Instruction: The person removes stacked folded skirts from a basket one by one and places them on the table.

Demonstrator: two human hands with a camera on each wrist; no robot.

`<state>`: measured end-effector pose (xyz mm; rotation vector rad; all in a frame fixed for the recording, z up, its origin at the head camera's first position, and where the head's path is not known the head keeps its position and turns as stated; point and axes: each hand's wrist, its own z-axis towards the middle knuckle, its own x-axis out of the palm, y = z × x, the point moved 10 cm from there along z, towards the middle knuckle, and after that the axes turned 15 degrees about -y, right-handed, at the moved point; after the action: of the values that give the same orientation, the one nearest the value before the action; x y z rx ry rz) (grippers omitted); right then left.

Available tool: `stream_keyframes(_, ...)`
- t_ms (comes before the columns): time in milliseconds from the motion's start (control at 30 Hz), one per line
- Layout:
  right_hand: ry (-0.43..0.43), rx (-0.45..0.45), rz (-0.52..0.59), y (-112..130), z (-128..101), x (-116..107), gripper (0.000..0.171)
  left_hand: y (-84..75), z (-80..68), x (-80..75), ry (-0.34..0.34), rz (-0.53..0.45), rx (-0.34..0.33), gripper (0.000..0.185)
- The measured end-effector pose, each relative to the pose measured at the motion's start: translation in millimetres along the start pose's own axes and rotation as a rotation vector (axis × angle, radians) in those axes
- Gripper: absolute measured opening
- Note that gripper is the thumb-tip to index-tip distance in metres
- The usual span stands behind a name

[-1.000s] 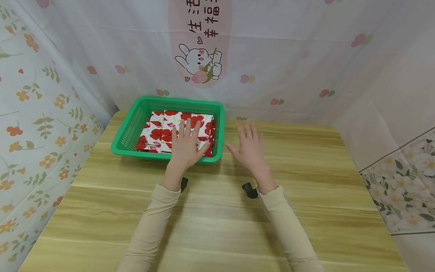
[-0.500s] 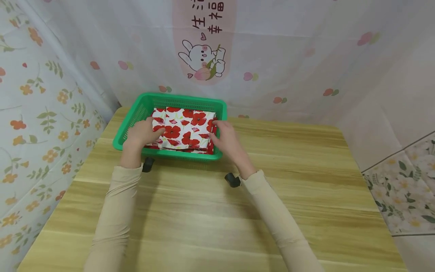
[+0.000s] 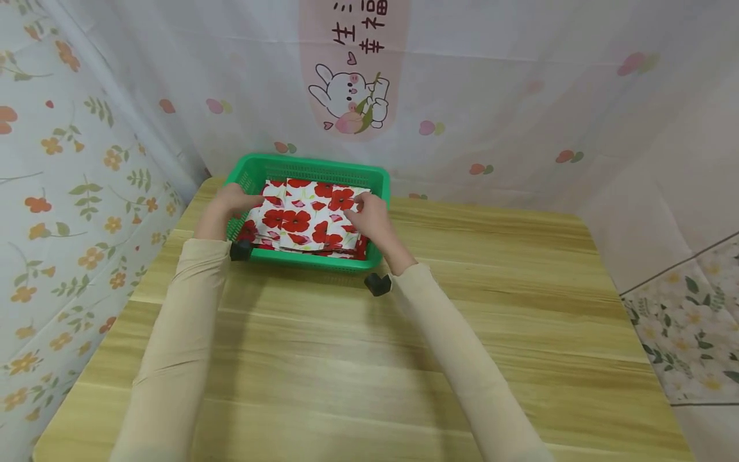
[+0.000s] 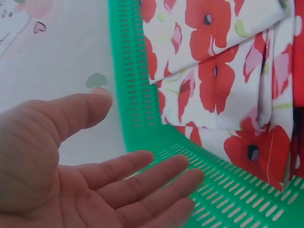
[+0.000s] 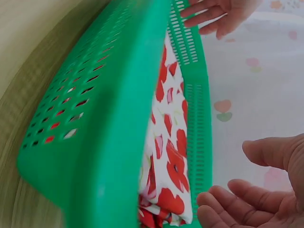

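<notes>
A green plastic basket [image 3: 312,168] stands at the table's far left and holds a stack of folded white cloths with red poppies [image 3: 300,218]. My left hand [image 3: 233,199] is at the basket's left wall, and in the left wrist view its fingers [image 4: 156,178] lie straight against the green mesh wall [image 4: 128,95], holding nothing. My right hand [image 3: 360,208] hovers over the right edge of the cloths. In the right wrist view its fingers [image 5: 228,199] are loosely bent beside the rim [image 5: 194,95] and the cloth [image 5: 173,156], and they grip nothing.
The wooden table [image 3: 358,359] stretches towards me and to the right. Floral curtains close in on the left [image 3: 69,192] and behind the basket [image 3: 491,115]. The basket sits close to the back left corner.
Both hands moved from the near side of the basket to its two sides and further back along it. The left went from the cloth top to the left wall. The view tilted slightly.
</notes>
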<state>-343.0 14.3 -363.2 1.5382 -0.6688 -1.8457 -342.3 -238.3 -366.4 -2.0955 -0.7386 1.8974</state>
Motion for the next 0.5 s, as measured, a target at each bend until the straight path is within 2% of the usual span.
stream_keyframes(100,0.0,0.115,0.06,-5.8,7.6,4.3,0.04,5.5,10.4,3.7,0.024,-0.083,-0.093,0.058)
stream_keyframes(233,0.02,0.267,0.125,-18.2,14.4,15.0,0.047,17.3,21.9,20.9,0.092,-0.216,-0.24,0.066)
stream_keyframes(333,0.033,0.334,0.136,-26.3,18.4,21.2,0.05,28.2,30.9,30.8,0.107,-0.277,-0.321,0.067)
stream_keyframes(500,0.013,0.415,0.138,-36.3,23.5,25.5,0.042,39.3,40.3,36.8,0.121,-0.263,-0.36,0.069)
